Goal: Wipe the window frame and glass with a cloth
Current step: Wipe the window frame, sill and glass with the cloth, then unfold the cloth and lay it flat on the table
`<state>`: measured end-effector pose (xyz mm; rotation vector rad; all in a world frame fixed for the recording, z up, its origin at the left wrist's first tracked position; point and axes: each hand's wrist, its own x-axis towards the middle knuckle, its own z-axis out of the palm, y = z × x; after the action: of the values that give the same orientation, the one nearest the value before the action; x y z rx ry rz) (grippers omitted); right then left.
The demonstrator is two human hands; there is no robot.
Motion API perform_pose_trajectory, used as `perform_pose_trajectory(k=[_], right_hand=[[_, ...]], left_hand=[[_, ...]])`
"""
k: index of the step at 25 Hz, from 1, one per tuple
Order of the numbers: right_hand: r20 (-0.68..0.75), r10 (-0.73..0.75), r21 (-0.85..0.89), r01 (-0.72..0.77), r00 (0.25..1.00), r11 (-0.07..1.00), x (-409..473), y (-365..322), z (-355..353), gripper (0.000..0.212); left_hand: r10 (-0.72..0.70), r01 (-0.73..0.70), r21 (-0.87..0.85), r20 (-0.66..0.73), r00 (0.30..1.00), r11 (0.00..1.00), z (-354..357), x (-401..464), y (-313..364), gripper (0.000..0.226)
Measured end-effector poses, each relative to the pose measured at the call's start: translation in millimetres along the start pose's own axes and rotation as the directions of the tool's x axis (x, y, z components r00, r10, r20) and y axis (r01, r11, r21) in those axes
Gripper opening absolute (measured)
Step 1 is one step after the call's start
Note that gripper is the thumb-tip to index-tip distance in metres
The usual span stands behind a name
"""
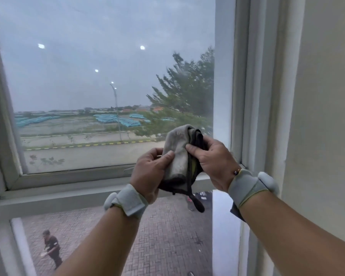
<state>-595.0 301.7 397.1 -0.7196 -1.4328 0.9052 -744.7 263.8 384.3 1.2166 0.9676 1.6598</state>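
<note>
Fingers (pixel 168 156) of both hands pinch the bunched grey cloth (pixel 178 154) before the window glass (pixel 88 86)

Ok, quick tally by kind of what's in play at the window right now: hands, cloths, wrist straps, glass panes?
Hands: 2, left hand and right hand, both gripping the cloth
Dirty grey cloth with dark edging: 1
Grey fabric wrist straps: 2, left and right
Glass panes in the white window frame: 2, upper and lower
Total: 7
</note>
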Motion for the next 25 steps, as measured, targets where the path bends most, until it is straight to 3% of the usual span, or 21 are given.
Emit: perform_pose_trajectory(k=[7,12,17,20,22,25], right_hand=[[-0.216,0.019,-0.116,-0.044,0.976,0.992,-8.4,-19.0,-34.5,0.017],[-0.414,-0.045,-0.308,-0.094,0.909,0.947,-41.1,-27.7,-83.3,0.027],[-0.569,-0.129,-0.507,-0.222,0.812,0.833,-107.4,-52.9,-160.3,0.025],[-0.641,-0.186,-0.560,-0.288,0.745,0.777,-151.2,-74.0,-217.9,0.015],[-0.669,-0.210,-0.578,-0.321,0.713,0.750,-176.5,-89.5,-255.4,0.014],[-0.693,-0.216,-0.583,-0.358,0.688,0.730,-210.6,-115.3,-313.2,0.017]], left_hand=[[-0.081,0.121,-0.129,0.282,0.956,0.984,42.3,23.0,-4.5,0.015],[-0.111,0.183,-0.098,0.499,0.860,0.978,102.0,5.8,-21.8,0.038],[-0.002,0.002,0.001,0.660,0.751,1.000,182.7,-56.7,-35.7,0.070],[0.099,-0.091,-0.055,0.785,0.611,0.994,238.6,-105.9,-41.7,0.051],[0.092,-0.071,-0.062,0.812,0.577,0.996,277.5,-131.7,-45.5,0.054],[0.051,-0.077,-0.011,0.833,0.550,0.997,337.7,-169.9,-43.1,0.091]])
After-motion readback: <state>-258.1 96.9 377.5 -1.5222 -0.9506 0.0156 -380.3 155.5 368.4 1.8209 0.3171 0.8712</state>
